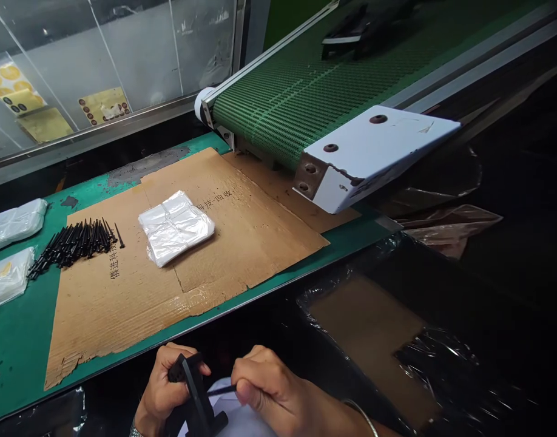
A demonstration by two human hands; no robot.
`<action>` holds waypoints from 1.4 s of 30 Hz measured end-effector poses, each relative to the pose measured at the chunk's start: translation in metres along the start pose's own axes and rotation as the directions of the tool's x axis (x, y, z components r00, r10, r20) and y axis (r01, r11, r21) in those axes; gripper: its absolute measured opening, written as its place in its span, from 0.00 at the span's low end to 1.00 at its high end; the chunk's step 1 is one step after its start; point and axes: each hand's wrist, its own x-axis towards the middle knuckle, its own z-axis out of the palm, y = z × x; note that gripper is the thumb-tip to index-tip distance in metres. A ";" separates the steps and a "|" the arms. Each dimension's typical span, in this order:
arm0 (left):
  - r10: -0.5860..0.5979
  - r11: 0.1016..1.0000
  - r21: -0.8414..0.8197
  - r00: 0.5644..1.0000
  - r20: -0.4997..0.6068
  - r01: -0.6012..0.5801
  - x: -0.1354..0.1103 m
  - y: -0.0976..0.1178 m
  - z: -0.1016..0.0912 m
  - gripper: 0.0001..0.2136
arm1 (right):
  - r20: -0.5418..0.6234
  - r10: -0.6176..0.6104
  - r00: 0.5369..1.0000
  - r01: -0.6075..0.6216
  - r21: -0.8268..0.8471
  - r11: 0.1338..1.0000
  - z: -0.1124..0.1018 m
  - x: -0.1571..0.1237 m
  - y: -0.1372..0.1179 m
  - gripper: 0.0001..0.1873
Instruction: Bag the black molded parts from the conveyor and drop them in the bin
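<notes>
Low in the head view, my left hand (162, 385) is closed around a black plastic part (195, 391) with a long flat bar and short round stubs. My right hand (272, 385) pinches a thin black pin (222, 390) that points left at this part; whether its tip is inside the part, I cannot tell. Beyond my hands, on the cardboard sheet (142, 325), lies a pile of similar black pins (81, 243), spilling onto the green tabletop. To their right sits a stack of clear plastic bags (176, 227).
A green conveyor belt (278, 97) slopes down to the table, with a blurred black object (351, 36) on it and a white end cover (374, 152) jutting toward me. More bag stacks (14, 224) are at the left. Plastic-wrapped cardboard (369, 321) stands below the table edge.
</notes>
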 end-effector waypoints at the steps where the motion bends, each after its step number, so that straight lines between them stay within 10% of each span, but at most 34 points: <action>1: 0.003 1.000 0.017 1.000 0.014 -0.004 0.001 0.003 0.001 0.10 | -0.029 0.041 0.999 -0.041 0.013 0.999 0.000 0.001 0.000 0.25; 12: 0.055 0.988 0.139 0.994 0.097 -0.069 0.010 0.014 0.001 0.07 | 0.031 0.274 0.961 -0.275 0.102 0.956 0.006 0.013 -0.009 0.31; 17: -0.003 0.994 -0.104 0.914 -0.407 -0.043 0.019 0.015 0.016 0.29 | -0.222 0.196 0.955 -0.228 -0.125 0.966 0.011 0.012 0.000 0.18; 21: -0.406 0.598 -0.783 0.907 -0.114 0.169 0.024 0.018 0.039 0.19 | -0.347 -0.125 0.929 -0.050 -0.454 0.890 0.026 0.010 0.008 0.17; 24: -0.465 0.368 -0.920 0.884 -0.055 0.137 0.025 0.020 0.048 0.11 | -0.278 -0.156 0.948 0.011 -0.462 0.887 0.029 0.006 0.004 0.27; 29: -0.470 0.524 -0.852 0.835 -0.286 0.004 0.022 0.017 0.048 0.11 | -0.194 -0.002 0.981 -0.056 -0.295 0.954 0.003 0.010 -0.011 0.19; 35: -0.372 0.618 -0.785 0.896 -0.240 0.046 0.015 0.017 0.057 0.18 | -0.025 -0.090 0.996 0.068 -0.474 0.878 -0.011 0.030 0.000 0.15; 42: -0.500 0.586 -0.805 0.823 -0.269 0.093 0.013 0.016 0.051 0.14 | 0.136 -0.188 0.973 0.232 -0.645 0.729 -0.006 0.022 -0.002 0.16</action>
